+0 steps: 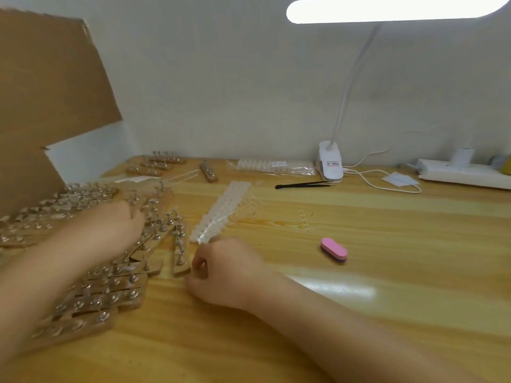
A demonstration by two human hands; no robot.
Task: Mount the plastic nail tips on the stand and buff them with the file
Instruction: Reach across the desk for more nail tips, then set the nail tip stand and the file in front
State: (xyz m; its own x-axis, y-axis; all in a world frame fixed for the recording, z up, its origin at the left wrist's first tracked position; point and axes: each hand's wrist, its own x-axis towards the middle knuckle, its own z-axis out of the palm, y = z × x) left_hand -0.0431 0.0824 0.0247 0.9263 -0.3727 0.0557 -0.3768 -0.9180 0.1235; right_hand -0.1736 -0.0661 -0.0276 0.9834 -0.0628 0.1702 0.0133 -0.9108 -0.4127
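Right hand: near the middle of the table, fingers curled in; the fingertips seem to pinch the near end of a strip of nail tips, but the contact is partly hidden
Left hand: reaches from the near left over the wooden stands; its fingers are hidden among the pegs and blurred, so I cannot tell if they hold something
Wooden stands: many small wooden bars with metal pegs, lying close together on the left side of the table, some overlapping
Single stand: just left of the right hand, pointing away from the camera
Strip of nail tips: whitish plastic rows, flat on the table, running from the right hand toward the far side
Pink file: small oval block, right of the right hand, well apart from it
Black tweezers: far side, near the lamp clamp
Lamp: white, clamped at the far edge, its light bar above
Bag of nail tips: clear packet, left of the lamp clamp
Cardboard: stands at the far left
Power strip: far right
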